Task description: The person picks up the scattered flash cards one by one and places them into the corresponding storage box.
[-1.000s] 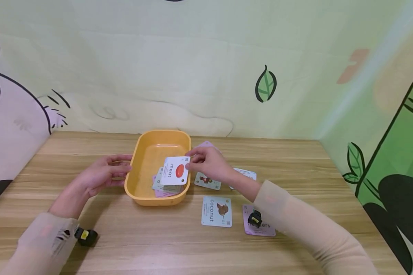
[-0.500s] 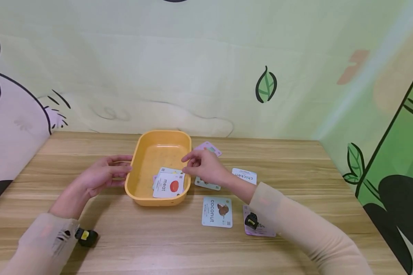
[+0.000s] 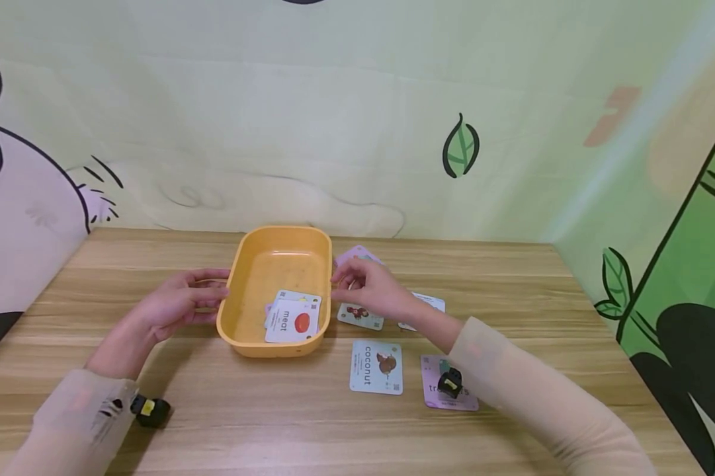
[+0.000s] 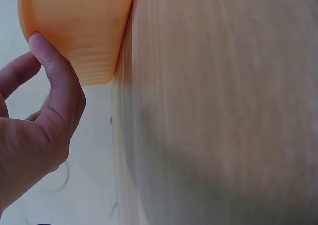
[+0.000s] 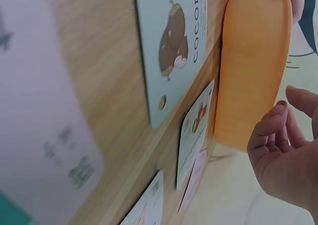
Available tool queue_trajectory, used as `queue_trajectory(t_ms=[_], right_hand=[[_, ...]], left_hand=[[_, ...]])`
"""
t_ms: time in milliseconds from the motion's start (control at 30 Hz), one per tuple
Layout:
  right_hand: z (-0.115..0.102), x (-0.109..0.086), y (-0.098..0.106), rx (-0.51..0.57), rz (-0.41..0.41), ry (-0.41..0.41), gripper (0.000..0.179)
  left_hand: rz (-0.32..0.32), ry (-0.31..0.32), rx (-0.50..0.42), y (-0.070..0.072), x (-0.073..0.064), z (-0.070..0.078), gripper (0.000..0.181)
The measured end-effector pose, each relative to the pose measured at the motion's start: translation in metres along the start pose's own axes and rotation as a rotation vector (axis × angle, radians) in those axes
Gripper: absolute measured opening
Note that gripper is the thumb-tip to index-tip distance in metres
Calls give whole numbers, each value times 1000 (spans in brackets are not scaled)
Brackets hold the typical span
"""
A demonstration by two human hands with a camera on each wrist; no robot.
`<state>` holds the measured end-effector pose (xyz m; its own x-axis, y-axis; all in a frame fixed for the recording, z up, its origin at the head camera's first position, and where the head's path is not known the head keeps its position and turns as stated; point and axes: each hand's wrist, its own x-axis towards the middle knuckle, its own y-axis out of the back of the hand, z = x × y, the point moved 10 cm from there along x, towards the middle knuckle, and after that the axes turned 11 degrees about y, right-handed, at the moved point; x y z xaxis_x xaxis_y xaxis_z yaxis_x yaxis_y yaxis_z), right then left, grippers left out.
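Observation:
A yellow plastic basin [image 3: 282, 350] stands on the wooden table. My left hand [image 3: 193, 297] holds the basin's left rim, with a fingertip [image 4: 37, 41] on the rim in the left wrist view. Inside, a white "meat" card [image 3: 282, 330] lies on top of other cards at the near end. My right hand [image 3: 372, 287] is beside the basin's right wall, its fingers loosely bent with nothing between them. Under and around that hand are a card with a brown animal [image 3: 360, 316] and a pink card [image 3: 357, 252], both partly covered.
A blue "coconut" card [image 3: 369, 370] lies in front of my right hand. Right of it is a purple card [image 3: 434, 396] partly hidden by the wrist camera [image 3: 450, 383]. Another white card [image 3: 431, 302] sits behind my right forearm. A printed cloth backdrop [image 3: 357, 132] rises behind the table.
My right hand let go of the "meat" card, which dropped onto the cards in the basin. The hand then drew back rightward past the rim. My left hand stayed put.

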<state>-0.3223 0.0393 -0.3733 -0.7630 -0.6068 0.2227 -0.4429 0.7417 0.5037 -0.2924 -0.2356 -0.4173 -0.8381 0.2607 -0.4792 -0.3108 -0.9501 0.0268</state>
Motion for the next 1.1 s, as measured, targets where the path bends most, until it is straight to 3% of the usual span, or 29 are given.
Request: queue_trajectory(t_ms=[300, 1100], right_hand=[[15, -15, 15, -34, -59, -52, 22], [57, -65, 78, -189, -143, -204, 36]], left_hand=[[1, -1, -3, 0, 0, 0, 65], [3, 11, 4, 0, 1, -1, 66]])
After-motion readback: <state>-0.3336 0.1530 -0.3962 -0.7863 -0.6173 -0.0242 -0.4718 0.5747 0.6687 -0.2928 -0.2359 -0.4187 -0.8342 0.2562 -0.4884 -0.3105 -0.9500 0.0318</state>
